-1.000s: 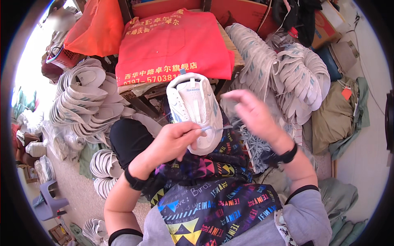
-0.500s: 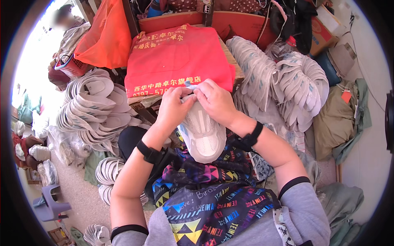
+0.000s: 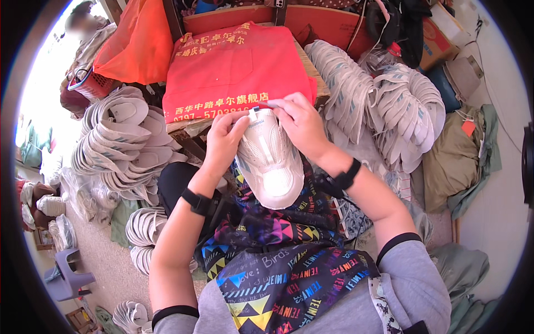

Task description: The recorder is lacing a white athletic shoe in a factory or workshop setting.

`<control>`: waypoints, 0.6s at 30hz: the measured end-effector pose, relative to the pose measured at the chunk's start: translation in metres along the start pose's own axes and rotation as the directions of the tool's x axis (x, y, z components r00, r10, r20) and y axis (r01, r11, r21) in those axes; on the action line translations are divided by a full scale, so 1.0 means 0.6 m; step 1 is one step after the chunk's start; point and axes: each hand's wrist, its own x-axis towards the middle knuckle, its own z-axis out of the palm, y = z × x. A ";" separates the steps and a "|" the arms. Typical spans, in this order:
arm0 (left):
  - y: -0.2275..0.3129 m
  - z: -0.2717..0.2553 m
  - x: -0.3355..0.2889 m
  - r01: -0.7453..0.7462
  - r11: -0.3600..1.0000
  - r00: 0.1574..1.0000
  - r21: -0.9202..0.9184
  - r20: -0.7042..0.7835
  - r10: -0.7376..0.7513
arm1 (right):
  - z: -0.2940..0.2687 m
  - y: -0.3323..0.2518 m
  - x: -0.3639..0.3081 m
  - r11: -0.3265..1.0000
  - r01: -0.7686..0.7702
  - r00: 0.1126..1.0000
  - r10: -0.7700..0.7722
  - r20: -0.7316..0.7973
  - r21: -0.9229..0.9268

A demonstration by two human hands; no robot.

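A white mesh shoe upper (image 3: 271, 158) with pale blue side patches lies over my lap, its rounded toe pointing toward me. My left hand (image 3: 223, 138) pinches the upper's far left edge between thumb and fingers. On the other side, my right hand (image 3: 303, 123) is closed in a pinch at the far right edge, beside the tongue. Between the hands the top of the tongue shows, with a small dark tab at its end. A patterned dark apron (image 3: 289, 267) covers my lap beneath the upper.
Just beyond my hands stands a wooden table (image 3: 311, 72) covered by a red cloth bag (image 3: 233, 72). Stacked shoe uppers fill the floor at left (image 3: 114, 150) and right (image 3: 400, 111). An orange bag (image 3: 136, 47) hangs far left; a grey stool (image 3: 69, 275) stands at left.
My hands have moved apart from their close pinch at the tongue's top, uncovering the tongue and its dark tab. The whole view has shifted slightly.
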 end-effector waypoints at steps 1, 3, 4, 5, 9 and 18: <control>-0.003 -0.001 -0.011 -0.016 1.000 0.997 0.003 -0.073 0.016 | -0.019 -0.024 -0.009 0.998 -0.053 0.996 0.055 0.063 -0.046; 0.015 -0.006 -0.040 -0.068 0.989 0.982 0.131 -0.166 0.089 | -0.049 -0.061 -0.028 0.988 -0.120 0.981 0.133 0.138 -0.096; 0.021 -0.006 -0.054 -0.059 0.990 0.983 0.131 -0.163 0.081 | -0.059 -0.062 -0.040 0.987 -0.128 0.980 0.141 0.142 -0.095; 0.025 -0.006 -0.067 -0.196 0.966 0.970 0.165 -0.109 0.216 | -0.070 -0.061 -0.053 0.985 -0.155 0.959 0.168 0.227 -0.072; 0.071 -0.008 -0.087 -0.524 0.751 0.852 0.401 0.220 0.476 | -0.074 -0.047 -0.088 0.975 -0.215 0.940 0.191 0.283 0.057; 0.091 0.010 -0.068 -0.537 0.656 0.843 0.530 0.364 0.395 | 0.019 0.030 -0.006 0.843 -0.349 0.937 0.330 0.117 0.409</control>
